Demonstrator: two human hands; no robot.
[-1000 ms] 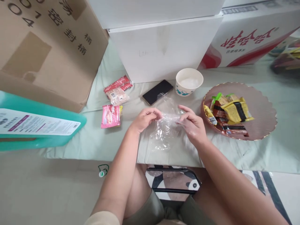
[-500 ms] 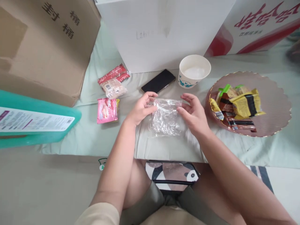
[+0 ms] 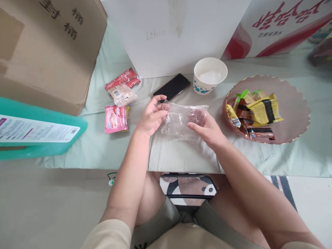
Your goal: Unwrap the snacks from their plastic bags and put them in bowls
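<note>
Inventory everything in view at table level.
Crinkled plastic bag: 1, clear, centre
Scalloped bowl: 1, pinkish, right
Wrapped snacks: several, multicoloured, in bowl
Paper cup: 1, white, rear centre
Rectangular phone: 1, black, beside cup
Snack packets: several, multicoloured, left
Plastic container: 1, teal, far left
Cardboard box: 1, brown, rear left
Large cartons: 2, mostly white, rear
Wrinkled cloth: 1, pale green, tabletop
Blurred items: count unclear, dark, rear right
Left hand: 1, bag's left
Right hand: 1, bag's right

- Clear plastic bag point(image 3: 177, 126), bunched a second ago, now spreads wider in front of the phone point(image 3: 172, 87).
- Right hand point(image 3: 209, 130): fingers now visible through the plastic.
</note>
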